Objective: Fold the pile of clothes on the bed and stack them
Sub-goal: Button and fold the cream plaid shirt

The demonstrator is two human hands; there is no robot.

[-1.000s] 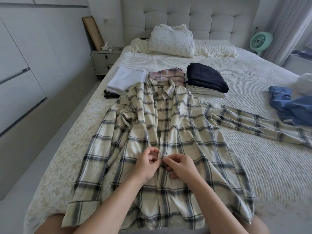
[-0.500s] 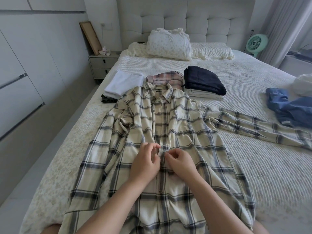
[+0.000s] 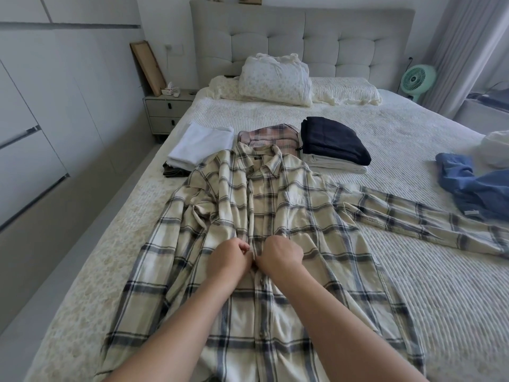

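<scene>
A cream plaid shirt lies face up on the bed, collar away from me, one sleeve stretched out to the right. My left hand and my right hand sit side by side on the button placket at mid-chest, fingers curled and pinching the two front edges together. Behind the collar are folded stacks: a white garment on a dark one, a pinkish plaid piece, and a navy garment on a white one. A crumpled blue garment lies at the right.
Pillows lean on the padded headboard. A nightstand with a leaning frame stands left of the bed, beside white wardrobes. A green fan and curtains are at the back right. A white bundle lies at the right edge.
Both hands have moved a little up the placket toward the collar, still pinching the shirt front. The view has tilted up slightly.
</scene>
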